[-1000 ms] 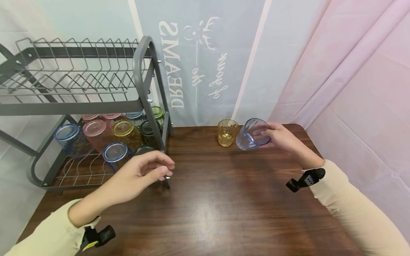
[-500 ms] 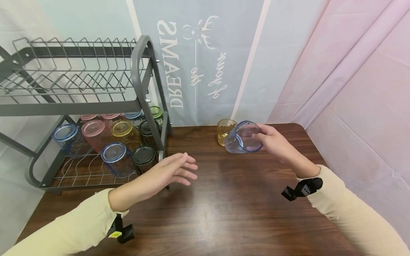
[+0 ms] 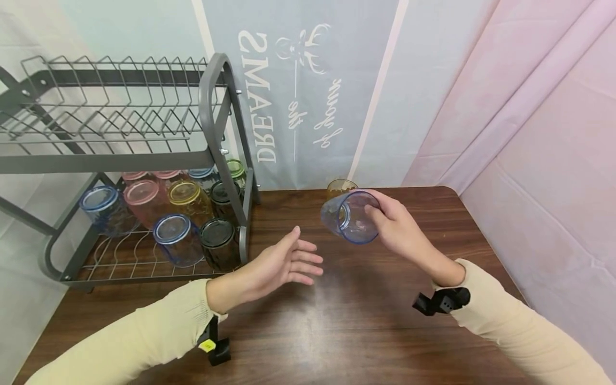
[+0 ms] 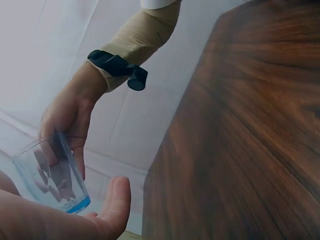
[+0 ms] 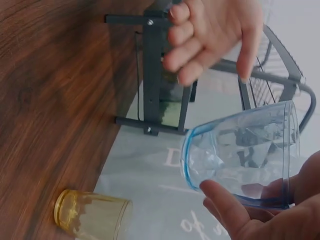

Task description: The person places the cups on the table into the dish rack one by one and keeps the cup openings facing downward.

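Observation:
A clear blue-tinted glass is tilted in the air in the head view, its base toward the left. My right hand grips it by the side near the rim, thumb on the near side. To its left, my left hand reaches out with fingers spread and nothing in them, a short gap from the glass. In the right wrist view the left palm faces the blue glass. A yellow glass stands upright on the table; in the head view the blue one partly hides it.
A grey two-tier dish rack stands at the left on the wooden table. Its lower shelf holds several upside-down glasses, among them a blue glass and a black glass. A printed curtain hangs behind.
My right hand has brought the blue glass leftward and nearer, tipping its rim toward me. From beside the rack, my left hand has moved right toward the glass, its fingers opening out.

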A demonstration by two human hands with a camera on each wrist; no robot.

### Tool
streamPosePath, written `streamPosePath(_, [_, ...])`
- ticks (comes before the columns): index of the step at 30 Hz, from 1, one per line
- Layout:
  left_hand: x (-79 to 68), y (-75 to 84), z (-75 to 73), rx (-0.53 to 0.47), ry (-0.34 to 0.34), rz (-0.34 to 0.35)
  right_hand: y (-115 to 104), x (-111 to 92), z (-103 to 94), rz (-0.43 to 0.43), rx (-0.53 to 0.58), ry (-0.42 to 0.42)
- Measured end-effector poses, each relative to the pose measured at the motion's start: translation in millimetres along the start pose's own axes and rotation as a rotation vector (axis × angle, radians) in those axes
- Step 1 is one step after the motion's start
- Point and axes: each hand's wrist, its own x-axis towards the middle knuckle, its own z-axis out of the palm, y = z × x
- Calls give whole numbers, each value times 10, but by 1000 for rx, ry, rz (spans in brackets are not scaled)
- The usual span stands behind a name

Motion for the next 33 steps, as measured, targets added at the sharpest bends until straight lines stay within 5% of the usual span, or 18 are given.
streamPosePath(7, [131, -13, 79, -135, 13, 27, -87, -93, 185, -114, -86, 71])
streamPosePath(19, [241, 25, 187, -270, -17, 76, -61, -206, 408, -461, -174, 175])
streamPosePath(27, [255, 94, 156, -305, -61, 138, -23, -219, 476, -598, -234, 169])
streamPosePath(33, [257, 126, 133, -319, -75, 190, -15, -226, 502, -624, -249, 88])
